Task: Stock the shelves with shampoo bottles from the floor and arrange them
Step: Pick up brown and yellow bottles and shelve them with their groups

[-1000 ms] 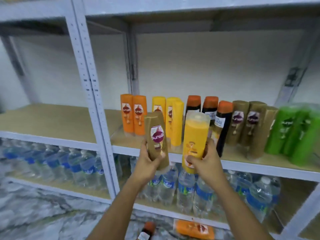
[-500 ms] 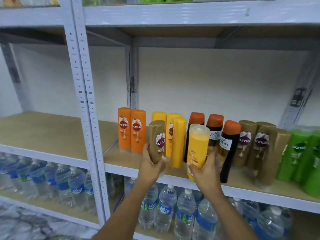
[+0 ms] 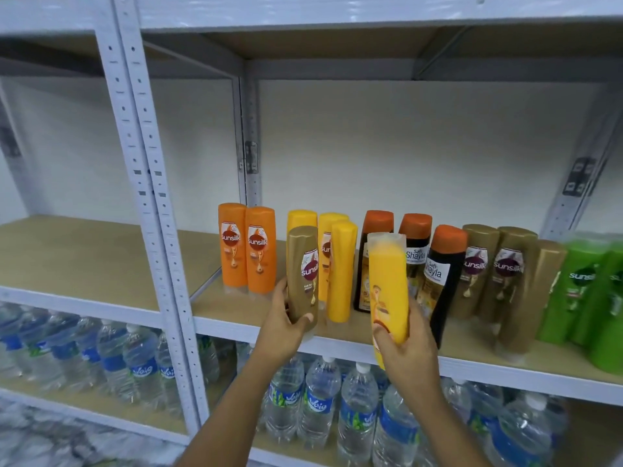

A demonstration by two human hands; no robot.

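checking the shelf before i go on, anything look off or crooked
Yes. The front black bottle with the orange cap leans left against its neighbours, not upright. The left hand holds a gold bottle beside the yellow ones, away from the gold group.

Now raised from below shelf height to the level of the wooden shelf board (image 3: 236, 311): left hand (image 3: 281, 332) with the upright gold-brown plastic shampoo bottle (image 3: 303, 278), right hand (image 3: 409, 352) with the yellow clear-capped plastic shampoo bottle (image 3: 387, 284). Closer in to the standing row than a second ago, gold-brown one before the yellow bottles, yellow one before the dark orange-capped bottles. Floor bottles gone from view.
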